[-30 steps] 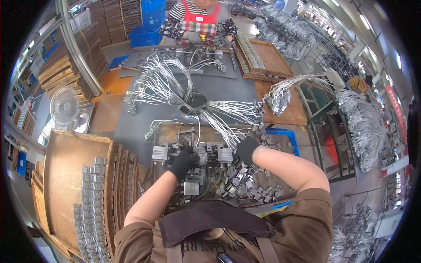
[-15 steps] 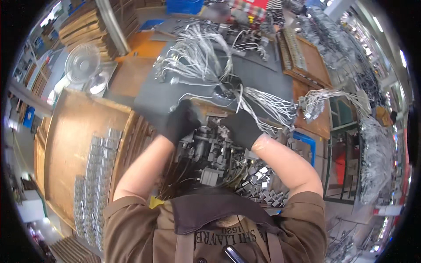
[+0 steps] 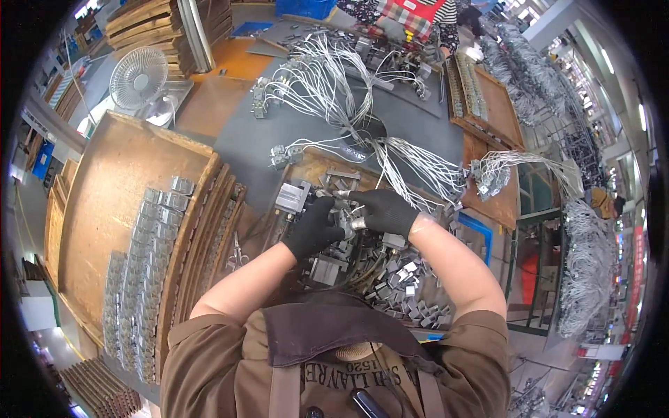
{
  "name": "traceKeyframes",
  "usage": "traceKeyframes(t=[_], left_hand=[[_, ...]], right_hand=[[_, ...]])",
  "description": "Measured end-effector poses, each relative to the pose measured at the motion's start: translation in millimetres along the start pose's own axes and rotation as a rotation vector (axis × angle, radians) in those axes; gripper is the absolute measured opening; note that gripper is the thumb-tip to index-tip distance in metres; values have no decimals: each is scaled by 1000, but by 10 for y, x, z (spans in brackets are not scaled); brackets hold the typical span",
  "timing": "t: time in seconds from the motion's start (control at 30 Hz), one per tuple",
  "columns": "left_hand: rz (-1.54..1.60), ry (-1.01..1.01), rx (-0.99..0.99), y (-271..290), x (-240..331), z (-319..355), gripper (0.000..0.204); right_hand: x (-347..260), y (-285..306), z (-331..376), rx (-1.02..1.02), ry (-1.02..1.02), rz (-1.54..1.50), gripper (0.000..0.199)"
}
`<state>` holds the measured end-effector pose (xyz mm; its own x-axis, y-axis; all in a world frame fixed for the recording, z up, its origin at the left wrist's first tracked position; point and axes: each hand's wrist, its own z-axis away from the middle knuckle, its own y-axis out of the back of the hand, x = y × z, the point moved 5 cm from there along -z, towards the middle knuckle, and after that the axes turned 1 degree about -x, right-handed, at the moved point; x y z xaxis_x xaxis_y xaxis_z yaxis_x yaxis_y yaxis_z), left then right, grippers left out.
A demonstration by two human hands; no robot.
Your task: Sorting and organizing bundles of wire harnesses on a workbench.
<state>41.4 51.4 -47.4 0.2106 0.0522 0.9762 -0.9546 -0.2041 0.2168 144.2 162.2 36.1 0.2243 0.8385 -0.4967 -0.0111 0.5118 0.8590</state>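
Note:
My left hand point(image 3: 312, 228), in a black glove, is closed with its fingertips at the metal fixture in front of me; what they pinch is hidden. Just to its right my right hand point(image 3: 387, 212), also gloved in black, is curled closed, with a small silver metal part point(image 3: 357, 223) showing at its thumb. Around both hands is the dark metal fixture point(image 3: 327, 270), with a square grey block point(image 3: 293, 197) at its left. Beyond them a bundle of white wires point(image 3: 334, 90) fans across the grey mat. One wire ends in small metal parts point(image 3: 280, 157) near the fixture.
Loose grey metal blocks point(image 3: 411, 285) lie in a pile at right of the fixture. On the left a wooden tray point(image 3: 104, 202) holds rows of metal parts, beside scissors point(image 3: 237, 254). A fan point(image 3: 139, 78) stands far left. Across the bench is another person point(image 3: 418, 17).
My left hand has come from the mat's near edge down and right to the fixture. The wired metal parts where it was now lie uncovered. My right hand stays at the fixture.

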Motion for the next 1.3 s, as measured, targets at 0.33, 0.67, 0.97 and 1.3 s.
traceKeyframes(t=[0.33,0.67,0.97,1.3], left_hand=[[-283,-43,44,19,6,-58,44],[-293,-157,21,139,106,-124,42],[-190,-44,71,148,-2,-139,44],[-120,-48,-24,120,59,-88,45]], right_hand=[[23,-28,-16,42,95,12,55],[86,-77,-101,11,32,148,67],[115,-50,-161,-6,-7,74,65],[218,-180,-97,-1,38,69,61]])
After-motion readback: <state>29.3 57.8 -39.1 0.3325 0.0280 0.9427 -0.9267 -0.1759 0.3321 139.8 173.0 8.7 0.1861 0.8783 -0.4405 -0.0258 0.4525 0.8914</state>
